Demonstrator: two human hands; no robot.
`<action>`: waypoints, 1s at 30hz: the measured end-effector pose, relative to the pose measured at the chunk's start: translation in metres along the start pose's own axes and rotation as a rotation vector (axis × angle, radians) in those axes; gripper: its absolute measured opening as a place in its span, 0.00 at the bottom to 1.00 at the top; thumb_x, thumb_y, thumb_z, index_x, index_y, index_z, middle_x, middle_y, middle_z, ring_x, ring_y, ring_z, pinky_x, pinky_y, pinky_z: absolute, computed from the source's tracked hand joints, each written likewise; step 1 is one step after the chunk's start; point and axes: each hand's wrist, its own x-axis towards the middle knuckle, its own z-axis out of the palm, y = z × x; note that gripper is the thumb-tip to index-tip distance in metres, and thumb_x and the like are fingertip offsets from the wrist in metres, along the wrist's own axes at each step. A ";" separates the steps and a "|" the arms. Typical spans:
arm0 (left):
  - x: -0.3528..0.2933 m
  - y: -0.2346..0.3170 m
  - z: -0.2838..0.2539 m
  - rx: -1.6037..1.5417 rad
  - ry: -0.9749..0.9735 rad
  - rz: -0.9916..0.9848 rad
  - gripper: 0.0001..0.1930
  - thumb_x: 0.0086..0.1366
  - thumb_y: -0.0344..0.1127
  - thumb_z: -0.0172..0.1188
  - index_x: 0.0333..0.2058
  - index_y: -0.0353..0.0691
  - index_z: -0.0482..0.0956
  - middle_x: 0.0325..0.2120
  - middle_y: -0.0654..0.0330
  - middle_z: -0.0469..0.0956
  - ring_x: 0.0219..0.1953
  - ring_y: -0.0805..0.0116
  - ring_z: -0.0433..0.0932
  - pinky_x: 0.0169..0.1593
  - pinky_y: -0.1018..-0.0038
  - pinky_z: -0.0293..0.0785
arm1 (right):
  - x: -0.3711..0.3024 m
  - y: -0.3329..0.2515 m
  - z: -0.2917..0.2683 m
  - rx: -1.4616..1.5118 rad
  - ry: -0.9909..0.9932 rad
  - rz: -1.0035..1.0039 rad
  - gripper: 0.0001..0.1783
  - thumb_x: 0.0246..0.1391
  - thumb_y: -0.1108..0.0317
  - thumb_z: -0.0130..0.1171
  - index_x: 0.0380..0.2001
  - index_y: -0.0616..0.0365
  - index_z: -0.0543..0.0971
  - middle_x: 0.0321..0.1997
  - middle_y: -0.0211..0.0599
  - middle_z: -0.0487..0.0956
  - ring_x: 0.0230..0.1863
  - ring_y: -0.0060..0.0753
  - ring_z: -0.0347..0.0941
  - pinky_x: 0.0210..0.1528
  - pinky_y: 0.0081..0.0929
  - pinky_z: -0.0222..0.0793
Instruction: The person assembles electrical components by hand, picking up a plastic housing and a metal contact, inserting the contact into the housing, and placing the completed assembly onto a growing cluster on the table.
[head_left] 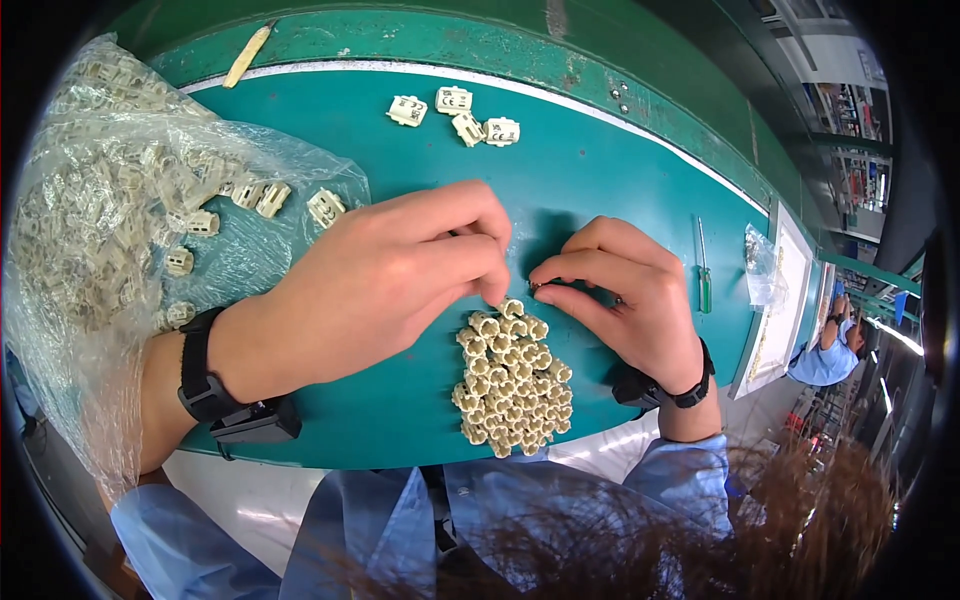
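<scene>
The left hand (390,275) and the right hand (625,290) meet just above a tight cluster of small cream plastic parts (512,380) standing on the teal surface (600,180). The fingers of the left hand are curled, their tips pressed together at the top edge of the cluster, where they touch the uppermost part. The right hand is curled too, thumb and forefinger pinching something tiny just beside the left fingertips; what it is cannot be made out. Both wrists wear black straps, and pale blue sleeves show below the cluster.

Left of the cluster lies a clear plastic bag (110,200) full of loose cream parts, a few spilling from its mouth near the left hand. Beyond the cluster, well apart from it, four flat cream pieces (455,115) lie in a loose group. Right of the cluster, past the right hand, a green-handled screwdriver (704,275) lies on the surface, with a small clear bag (760,265) just beside it. Far beyond the cluster to the left, a pale stick (247,55) rests on the surface's raised green edge.
</scene>
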 end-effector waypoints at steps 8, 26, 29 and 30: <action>0.000 0.002 0.001 0.026 0.014 -0.023 0.12 0.64 0.18 0.75 0.42 0.41 0.86 0.47 0.59 0.83 0.44 0.58 0.87 0.44 0.66 0.85 | 0.003 0.001 0.005 -0.028 0.008 -0.014 0.09 0.57 0.72 0.81 0.41 0.55 0.93 0.39 0.34 0.86 0.40 0.41 0.85 0.41 0.39 0.81; -0.002 0.000 0.000 0.155 0.055 -0.009 0.18 0.59 0.25 0.82 0.46 0.42 0.89 0.46 0.60 0.83 0.46 0.56 0.86 0.46 0.63 0.85 | 0.002 0.002 0.006 -0.049 0.026 -0.056 0.12 0.53 0.74 0.85 0.41 0.55 0.95 0.40 0.33 0.87 0.39 0.36 0.83 0.38 0.35 0.78; 0.000 0.000 0.001 0.172 0.026 -0.003 0.17 0.59 0.26 0.82 0.46 0.42 0.89 0.45 0.60 0.83 0.46 0.56 0.85 0.47 0.63 0.84 | 0.000 0.003 0.008 -0.062 0.039 -0.067 0.12 0.52 0.74 0.85 0.41 0.55 0.95 0.40 0.33 0.87 0.39 0.37 0.83 0.38 0.35 0.78; 0.000 0.000 0.002 0.178 0.031 -0.005 0.17 0.59 0.26 0.82 0.46 0.42 0.89 0.45 0.60 0.83 0.46 0.55 0.85 0.47 0.62 0.84 | -0.001 0.004 0.008 -0.068 0.048 -0.074 0.12 0.52 0.73 0.85 0.41 0.55 0.95 0.40 0.33 0.86 0.39 0.37 0.83 0.38 0.35 0.78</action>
